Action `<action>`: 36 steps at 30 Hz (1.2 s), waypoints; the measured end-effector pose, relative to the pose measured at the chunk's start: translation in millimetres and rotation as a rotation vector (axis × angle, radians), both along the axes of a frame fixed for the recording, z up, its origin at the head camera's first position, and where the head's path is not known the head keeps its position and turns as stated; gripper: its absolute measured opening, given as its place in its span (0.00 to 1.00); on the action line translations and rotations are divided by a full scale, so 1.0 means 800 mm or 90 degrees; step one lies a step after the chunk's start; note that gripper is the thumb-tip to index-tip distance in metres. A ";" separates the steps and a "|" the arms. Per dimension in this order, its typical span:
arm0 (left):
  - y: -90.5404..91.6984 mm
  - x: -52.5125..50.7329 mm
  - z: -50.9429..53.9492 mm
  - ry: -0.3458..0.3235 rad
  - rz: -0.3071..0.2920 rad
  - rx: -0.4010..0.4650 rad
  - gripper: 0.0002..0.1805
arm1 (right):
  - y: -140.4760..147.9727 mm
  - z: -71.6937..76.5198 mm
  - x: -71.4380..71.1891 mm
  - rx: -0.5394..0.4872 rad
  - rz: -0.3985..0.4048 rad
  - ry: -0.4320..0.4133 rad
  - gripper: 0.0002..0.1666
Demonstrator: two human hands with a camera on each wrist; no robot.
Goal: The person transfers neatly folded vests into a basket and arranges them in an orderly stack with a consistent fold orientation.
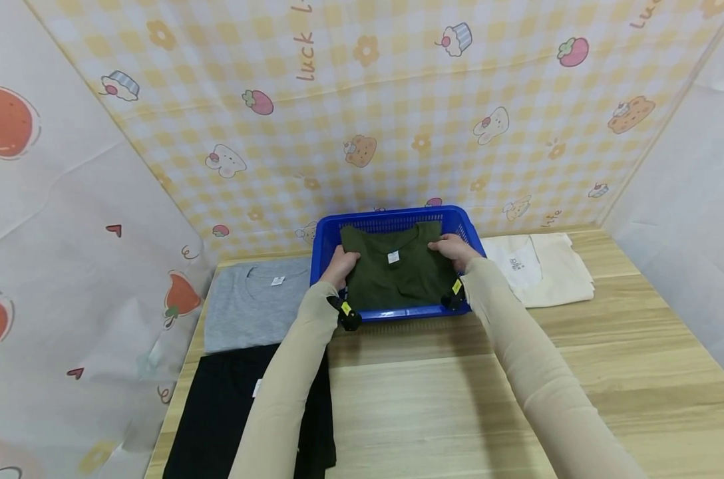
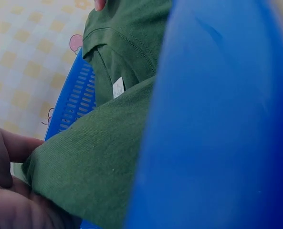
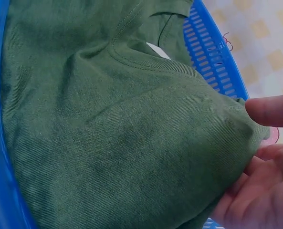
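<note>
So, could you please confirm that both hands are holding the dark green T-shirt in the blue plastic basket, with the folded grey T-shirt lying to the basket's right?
Not quite: the folded grey T-shirt lies to the left of the blue plastic basket, as the head view shows. The left hand and right hand do hold the dark green T-shirt in it.
</note>
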State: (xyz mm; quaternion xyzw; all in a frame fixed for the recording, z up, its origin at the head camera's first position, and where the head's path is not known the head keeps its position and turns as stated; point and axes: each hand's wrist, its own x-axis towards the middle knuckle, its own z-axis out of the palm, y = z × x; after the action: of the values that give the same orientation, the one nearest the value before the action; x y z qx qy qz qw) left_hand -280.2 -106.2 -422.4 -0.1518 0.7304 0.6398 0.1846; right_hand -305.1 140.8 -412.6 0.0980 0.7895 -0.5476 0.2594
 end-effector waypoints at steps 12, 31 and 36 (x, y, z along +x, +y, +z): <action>0.003 0.000 -0.001 -0.012 0.003 -0.010 0.30 | -0.001 -0.003 0.003 0.008 0.027 -0.009 0.37; 0.008 -0.004 0.004 -0.022 -0.004 -0.028 0.35 | -0.003 -0.001 0.003 0.026 0.053 -0.017 0.39; 0.007 -0.005 0.003 -0.034 -0.014 -0.042 0.37 | -0.004 0.001 0.004 0.024 0.054 -0.018 0.39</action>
State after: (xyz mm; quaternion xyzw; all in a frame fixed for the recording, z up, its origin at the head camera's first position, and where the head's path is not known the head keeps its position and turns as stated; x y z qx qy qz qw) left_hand -284.2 -100.6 -419.7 -0.1671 0.7476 0.6089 0.2057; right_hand -302.3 137.9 -411.8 0.0769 0.7995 -0.5196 0.2915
